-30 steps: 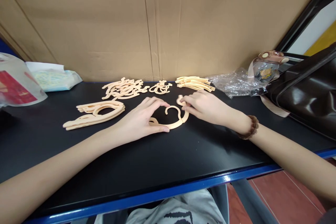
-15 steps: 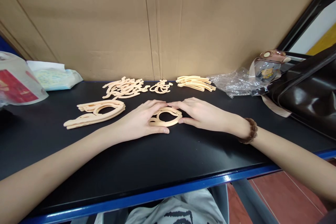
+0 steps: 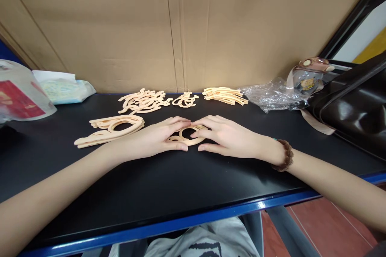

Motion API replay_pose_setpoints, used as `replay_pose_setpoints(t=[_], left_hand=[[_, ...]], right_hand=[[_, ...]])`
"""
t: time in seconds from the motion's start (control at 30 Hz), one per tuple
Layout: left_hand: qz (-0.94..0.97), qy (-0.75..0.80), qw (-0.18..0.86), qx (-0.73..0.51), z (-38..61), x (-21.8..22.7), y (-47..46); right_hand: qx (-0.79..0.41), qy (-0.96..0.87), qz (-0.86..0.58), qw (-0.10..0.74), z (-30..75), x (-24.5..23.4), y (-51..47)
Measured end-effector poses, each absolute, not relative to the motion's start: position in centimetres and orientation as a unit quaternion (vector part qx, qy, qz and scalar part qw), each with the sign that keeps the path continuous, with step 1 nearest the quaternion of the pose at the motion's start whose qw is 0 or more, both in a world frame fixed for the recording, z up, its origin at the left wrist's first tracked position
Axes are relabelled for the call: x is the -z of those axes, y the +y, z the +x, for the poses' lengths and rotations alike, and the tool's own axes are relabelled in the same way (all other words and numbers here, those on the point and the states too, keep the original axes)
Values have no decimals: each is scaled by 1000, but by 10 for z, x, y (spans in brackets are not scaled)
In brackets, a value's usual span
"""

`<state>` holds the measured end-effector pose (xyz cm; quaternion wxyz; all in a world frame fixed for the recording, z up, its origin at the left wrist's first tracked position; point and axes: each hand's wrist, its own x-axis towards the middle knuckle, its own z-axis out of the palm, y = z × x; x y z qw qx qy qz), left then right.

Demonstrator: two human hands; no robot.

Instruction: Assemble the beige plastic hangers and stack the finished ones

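head view: left hand (image 3: 159, 138) and right hand (image 3: 233, 137) each clamp the hanger (image 3: 194, 142) between thumb and fingers. it lies on the table (image 3: 211, 192), right of the stack (image 3: 105, 133), nearer than the piles (image 3: 146, 102).

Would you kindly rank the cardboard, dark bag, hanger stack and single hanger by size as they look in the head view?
Largest to smallest:
1. Cardboard
2. Dark bag
3. Hanger stack
4. Single hanger, partly hidden
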<state>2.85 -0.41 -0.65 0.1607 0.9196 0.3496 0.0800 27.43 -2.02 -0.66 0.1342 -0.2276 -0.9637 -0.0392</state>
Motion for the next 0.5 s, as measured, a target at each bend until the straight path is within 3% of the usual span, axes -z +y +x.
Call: replay_pose_setpoints(t=[0.5], left_hand=[[918, 338, 61, -200, 48, 13, -18]], right_hand=[[35, -963, -234, 130, 270, 14, -21]])
